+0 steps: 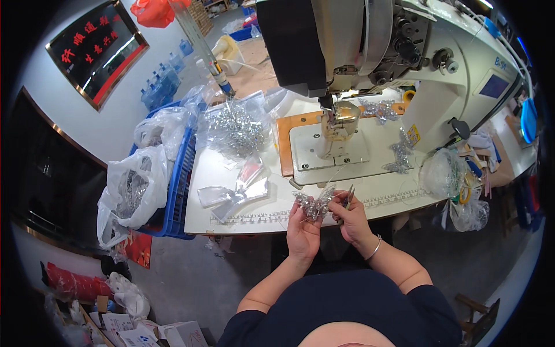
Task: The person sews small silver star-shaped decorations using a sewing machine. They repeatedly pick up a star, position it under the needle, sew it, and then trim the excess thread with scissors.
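Just in front of the table's near edge, my left hand (303, 238) pinches a silvery beaded piece shaped like a butterfly (314, 205). My right hand (354, 224) is closed around small metal thread snips (349, 195), whose blades point up and away from me. Its thumb and fingertips also meet the right side of the beaded piece. Beyond my hands stands the sewing machine's post (335, 136) on a metal plate. Two similar silver pieces lie on the tabletop, one at the right of the post (400, 156) and another farther back (378, 111).
A ruler strip (381, 199) runs along the table's front. Clear plastic holds a silver heap (234, 128), with a white satin-like bow (237, 191) nearer me. At left, a blue crate (180, 173) bears white bags. Clear tangled plastic (442, 173) sits at right, beside yellow-handled scissors (465, 194).
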A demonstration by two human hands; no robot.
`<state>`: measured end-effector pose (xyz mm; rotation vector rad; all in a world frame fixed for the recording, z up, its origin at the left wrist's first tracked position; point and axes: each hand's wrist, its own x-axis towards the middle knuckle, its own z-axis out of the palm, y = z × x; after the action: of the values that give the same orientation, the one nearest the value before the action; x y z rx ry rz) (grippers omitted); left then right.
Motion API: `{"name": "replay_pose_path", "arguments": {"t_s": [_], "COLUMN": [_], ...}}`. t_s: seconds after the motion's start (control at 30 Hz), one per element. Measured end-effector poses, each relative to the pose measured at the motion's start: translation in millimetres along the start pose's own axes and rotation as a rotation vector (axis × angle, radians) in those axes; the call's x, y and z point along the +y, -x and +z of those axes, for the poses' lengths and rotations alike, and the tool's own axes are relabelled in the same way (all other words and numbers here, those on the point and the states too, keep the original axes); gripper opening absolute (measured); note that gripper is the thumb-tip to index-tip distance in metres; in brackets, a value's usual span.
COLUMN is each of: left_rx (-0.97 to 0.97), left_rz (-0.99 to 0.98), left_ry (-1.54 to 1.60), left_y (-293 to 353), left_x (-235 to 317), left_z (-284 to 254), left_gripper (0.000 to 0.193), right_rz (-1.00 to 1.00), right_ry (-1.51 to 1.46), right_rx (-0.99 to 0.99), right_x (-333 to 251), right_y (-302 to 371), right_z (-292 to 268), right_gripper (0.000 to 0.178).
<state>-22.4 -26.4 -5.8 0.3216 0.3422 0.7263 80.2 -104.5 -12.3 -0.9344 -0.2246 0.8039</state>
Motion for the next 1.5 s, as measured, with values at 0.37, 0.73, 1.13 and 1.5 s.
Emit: {"name": "replay_pose_path", "arguments": {"t_s": [0.37, 0.73, 1.13, 1.5], "left_rx": [-0.038, -0.133, -0.178, -0.057], "left_rz": [0.034, -0.01, -0.082, 0.255], "left_ry": [0.007, 0.027, 0.143, -0.219], "left_y": [3, 3, 5, -43], "left_x": [-4, -2, 4, 45], "left_z": [-3, -10, -6, -1], "left_gripper": [0.044, 0.043, 0.045, 0.054], "right_rz": [0.008, 0.012, 0.018, -0.174], "right_ry": [-0.038, -0.054, -0.036, 0.209], "right_rx": [-0.019, -0.044, 0.005, -0.032], "right_x": [0, -1, -1, -24], "right_y": [0, 0, 0, -6], "right_z": [-2, -4, -1, -37], "right_gripper": [0.031, 0.031, 0.031, 0.031]}}
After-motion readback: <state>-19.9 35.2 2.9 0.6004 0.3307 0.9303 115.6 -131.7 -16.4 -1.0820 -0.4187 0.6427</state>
